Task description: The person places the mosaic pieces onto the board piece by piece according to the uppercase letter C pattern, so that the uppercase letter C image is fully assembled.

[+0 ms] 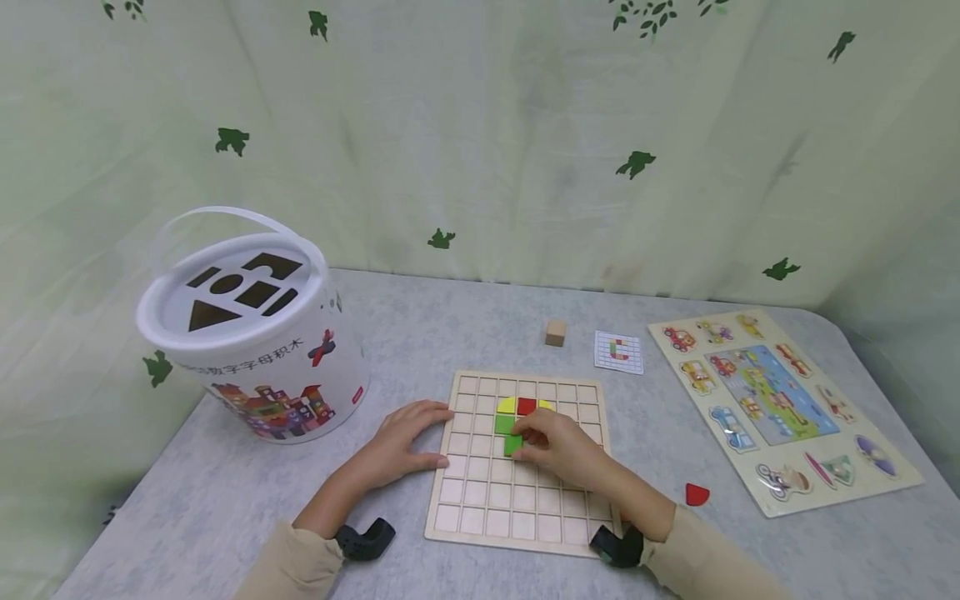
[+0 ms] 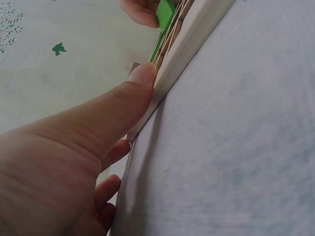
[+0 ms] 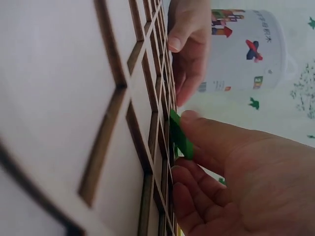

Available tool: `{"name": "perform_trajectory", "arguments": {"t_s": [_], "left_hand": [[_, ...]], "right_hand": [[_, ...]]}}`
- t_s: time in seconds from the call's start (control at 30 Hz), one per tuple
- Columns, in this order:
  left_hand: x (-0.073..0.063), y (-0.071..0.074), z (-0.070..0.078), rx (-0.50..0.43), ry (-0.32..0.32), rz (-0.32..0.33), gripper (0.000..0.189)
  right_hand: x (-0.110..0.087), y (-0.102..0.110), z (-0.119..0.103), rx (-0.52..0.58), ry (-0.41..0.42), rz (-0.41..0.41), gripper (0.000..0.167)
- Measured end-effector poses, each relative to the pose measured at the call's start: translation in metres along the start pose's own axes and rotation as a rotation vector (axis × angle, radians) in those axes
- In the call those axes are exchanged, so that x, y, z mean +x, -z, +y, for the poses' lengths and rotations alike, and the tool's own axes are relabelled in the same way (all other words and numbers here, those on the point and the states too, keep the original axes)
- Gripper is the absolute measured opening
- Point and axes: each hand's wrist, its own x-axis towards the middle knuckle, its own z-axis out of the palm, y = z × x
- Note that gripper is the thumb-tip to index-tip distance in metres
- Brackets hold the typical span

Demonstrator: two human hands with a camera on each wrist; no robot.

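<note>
A wooden grid board (image 1: 487, 521) lies on the grey table. My right hand (image 1: 562, 450) pinches a green square tile (image 3: 181, 135) between thumb and fingers, the tile tilted close over the board. Just above it sits another green tile (image 1: 505, 424) in a cell. Beyond that, a red square tile (image 1: 527, 406) lies between two yellow rounded tiles, the left yellow tile (image 1: 507, 406) and the right yellow tile (image 1: 547, 405). My left hand (image 1: 401, 442) rests at the board's left edge, thumb and fingertips touching the frame, fingers spread.
A white lidded bucket (image 1: 277, 375) with shaped holes stands at the left. Behind the board are a wooden block (image 1: 556, 333) and a small pattern card (image 1: 618, 352). On the right lie a red rounded tile (image 1: 697, 495) and a picture puzzle board (image 1: 787, 400).
</note>
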Motion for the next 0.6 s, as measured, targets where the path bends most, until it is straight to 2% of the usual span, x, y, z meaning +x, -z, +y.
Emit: {"name": "perform_trajectory", "arguments": {"t_s": [0.27, 0.6], "left_hand": [[-0.0003, 0.0010, 0.0003, -0.032, 0.011, -0.001, 0.066], [0.0001, 0.0004, 0.0000, -0.027, 0.003, 0.000, 0.066]], "right_hand": [[0.0040, -0.0035, -0.0012, -0.052, 0.047, -0.036, 0.027], [0.0049, -0.0053, -0.0005, -0.056, 0.037, -0.031, 0.020]]}}
